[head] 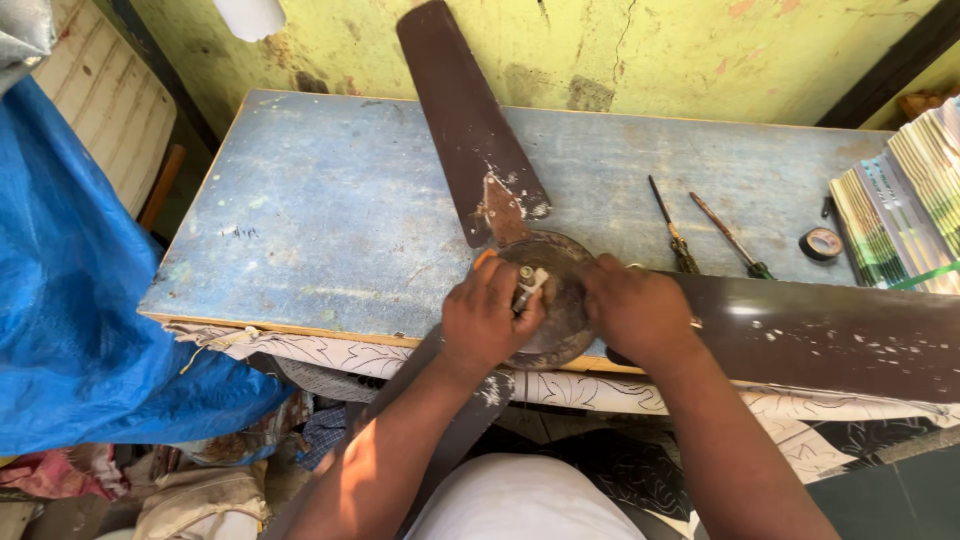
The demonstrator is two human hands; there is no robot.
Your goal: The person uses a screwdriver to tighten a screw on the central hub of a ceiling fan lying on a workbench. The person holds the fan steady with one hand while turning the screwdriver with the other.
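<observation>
Ceiling fan motor hub (560, 320) at near bench (320, 220) edge, left hand (490, 318) fingers gripping its central shaft (527, 285), right hand (635, 308) fingers curled holding hub rim, two screwdrivers (700, 240) far right.

Table (330, 220): stands against the wall (600, 50).
Fan hub (555, 300): on the table's near edge, between the left hand (488, 318) and right hand (635, 308).
Blades: one (465, 120) runs back toward the wall, one (830, 335) runs right.
Two screwdrivers (672, 230): behind the right blade.
Tape roll (822, 243): right of the screwdrivers.
Stacked sheets (900, 200): at the table's far right.
Tarpaulin (70, 300): left of the table.
</observation>
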